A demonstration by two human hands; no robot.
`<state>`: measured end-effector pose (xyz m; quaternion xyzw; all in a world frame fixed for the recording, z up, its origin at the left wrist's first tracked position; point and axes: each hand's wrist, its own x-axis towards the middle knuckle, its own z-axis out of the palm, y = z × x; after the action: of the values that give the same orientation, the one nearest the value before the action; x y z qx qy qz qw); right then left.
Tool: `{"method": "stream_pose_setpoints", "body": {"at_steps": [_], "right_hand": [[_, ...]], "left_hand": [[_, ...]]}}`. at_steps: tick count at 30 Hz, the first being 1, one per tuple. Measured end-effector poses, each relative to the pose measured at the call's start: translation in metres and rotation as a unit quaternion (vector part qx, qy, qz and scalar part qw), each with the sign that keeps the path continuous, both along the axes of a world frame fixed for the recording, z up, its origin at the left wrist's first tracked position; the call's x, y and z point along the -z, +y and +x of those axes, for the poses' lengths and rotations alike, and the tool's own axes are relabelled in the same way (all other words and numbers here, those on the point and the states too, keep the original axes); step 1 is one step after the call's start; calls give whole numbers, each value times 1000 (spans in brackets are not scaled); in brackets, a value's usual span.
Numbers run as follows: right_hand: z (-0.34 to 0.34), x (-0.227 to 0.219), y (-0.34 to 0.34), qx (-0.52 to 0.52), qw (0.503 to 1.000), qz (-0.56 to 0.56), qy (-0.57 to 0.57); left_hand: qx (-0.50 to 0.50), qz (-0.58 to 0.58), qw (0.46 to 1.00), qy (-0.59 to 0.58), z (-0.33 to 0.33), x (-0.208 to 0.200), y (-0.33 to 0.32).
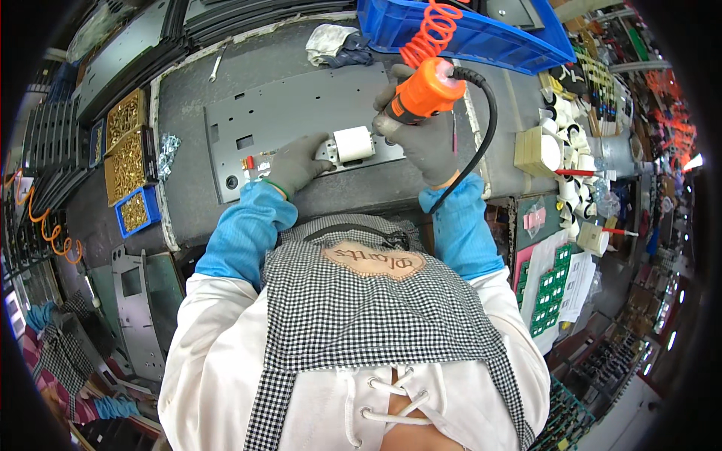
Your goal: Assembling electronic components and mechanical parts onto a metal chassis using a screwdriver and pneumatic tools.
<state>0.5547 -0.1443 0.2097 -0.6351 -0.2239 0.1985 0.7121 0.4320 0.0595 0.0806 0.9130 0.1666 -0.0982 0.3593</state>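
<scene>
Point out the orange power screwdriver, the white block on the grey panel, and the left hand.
orange power screwdriver [427,90], head view, on its orange body.
white block [353,143], head view, its front face.
left hand [299,164], head view, back of glove.

Your grey-gloved left hand [298,163] rests beside a white block [353,143]; your right hand [421,135] grips an orange screwdriver [423,93]; blue sleeves [242,237]; black-and-white checked apron [376,308].

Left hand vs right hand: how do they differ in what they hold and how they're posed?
The left hand lies flat, fingers pressing the small white block on the grey metal panel; the right hand is fisted around the orange powered screwdriver. The left hand sits low on the panel; the right hand is raised, with the tool tilted toward the block. Both wear grey gloves and blue sleeves.
</scene>
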Motion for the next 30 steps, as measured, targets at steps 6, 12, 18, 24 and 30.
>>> {"method": "stream_pose_setpoints", "body": {"at_steps": [6, 12, 18, 24, 30], "right_hand": [[4, 11, 11, 5, 999, -18, -27], [-1, 10, 13, 4, 1000, -20, -22], [11, 23, 8, 20, 999, 22, -36], [6, 14, 9, 25, 997, -34, -61], [8, 18, 13, 17, 999, -33, -23]], "left_hand": [[31, 18, 999, -7, 0, -2, 4], [36, 9, 999, -25, -2, 2, 5], [43, 8, 999, 15, 2, -4, 6], [39, -5, 999, 19, 3, 0, 7], [37, -36, 998, 29, 6, -3, 7]]}}
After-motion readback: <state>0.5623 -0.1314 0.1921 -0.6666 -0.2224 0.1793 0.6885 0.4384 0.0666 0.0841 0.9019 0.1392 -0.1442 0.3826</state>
